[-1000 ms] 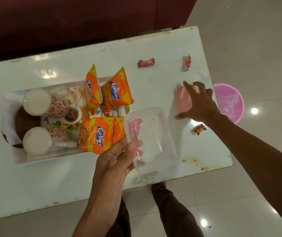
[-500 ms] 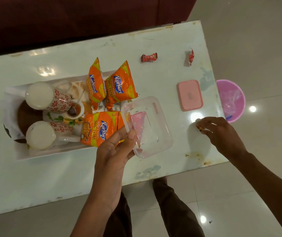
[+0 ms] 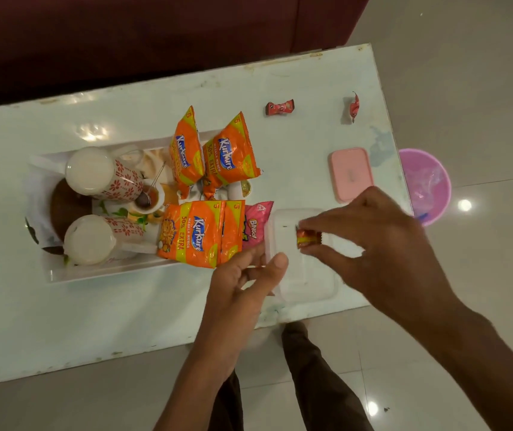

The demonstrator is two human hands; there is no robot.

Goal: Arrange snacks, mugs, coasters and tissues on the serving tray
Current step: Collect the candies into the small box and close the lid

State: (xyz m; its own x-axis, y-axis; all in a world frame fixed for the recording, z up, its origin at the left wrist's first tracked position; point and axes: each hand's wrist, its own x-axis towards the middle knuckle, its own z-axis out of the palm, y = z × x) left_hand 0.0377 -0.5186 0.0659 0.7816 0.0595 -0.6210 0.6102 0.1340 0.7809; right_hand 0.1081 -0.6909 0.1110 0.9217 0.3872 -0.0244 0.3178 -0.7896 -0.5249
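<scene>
Now the right hand (image 3: 373,241) pinches a small red-and-yellow wrapped candy (image 3: 308,237) between thumb and fingertips, holding it over the open clear plastic container (image 3: 306,276). The left hand (image 3: 245,278) grips that container by its left edge, thumb curled onto the rim; whether the box rests on the worktop (image 3: 62,321) or is lifted off it I cannot tell. Just left of the container, a pink Bingo packet (image 3: 256,223) leans against two orange Kurkure packets (image 3: 191,233) lying at the right end of the white serving tray (image 3: 109,272). Two more Kurkure packets (image 3: 228,160) stand tilted at the tray's far right corner. Further left in the tray, two red-patterned mugs (image 3: 102,175) lie on their sides, with a small cup (image 3: 149,197) holding a spoon between them and the snacks. Beyond the right hand, a pink lid (image 3: 351,174) lies flat near the worktop's right edge, and two red candies (image 3: 279,107) sit well apart toward the far side. A pink bin (image 3: 426,185) stands on the floor beside the worktop, and a dark red sofa (image 3: 124,32) runs behind it.
</scene>
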